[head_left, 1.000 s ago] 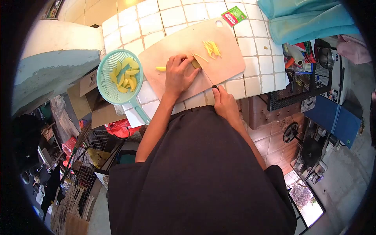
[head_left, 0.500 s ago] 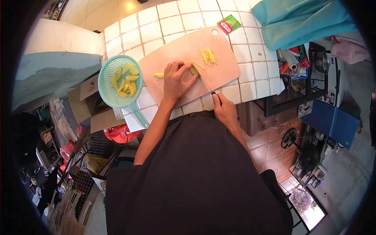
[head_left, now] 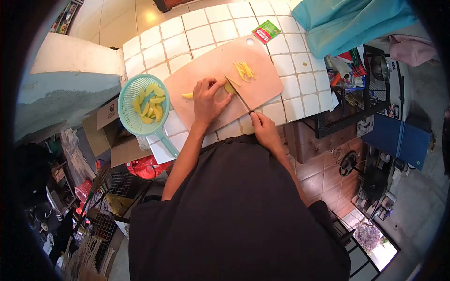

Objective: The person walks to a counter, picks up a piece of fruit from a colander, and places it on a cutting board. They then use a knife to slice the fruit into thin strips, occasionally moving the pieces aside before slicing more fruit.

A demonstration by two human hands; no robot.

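My left hand rests on the pink cutting board, its thumb and fingertips closed on a yellow piece. My right hand grips the dark handle of a knife, whose blade lies along the right side of that piece. A thin cut strip sits by the blade. Farther up the board is a small pile of yellow strips. One more wedge lies left of my left hand. A green strainer beside the board holds several yellow wedges.
A green and red packet lies on the white tiled counter beyond the board. Blue-green cloth hangs over the right corner. A black rack stands at the right, and a cardboard box below the strainer.
The view has shifted slightly. The knife blade now shows more clearly beside the yellow piece. Both hands keep nearly the same places and holds.
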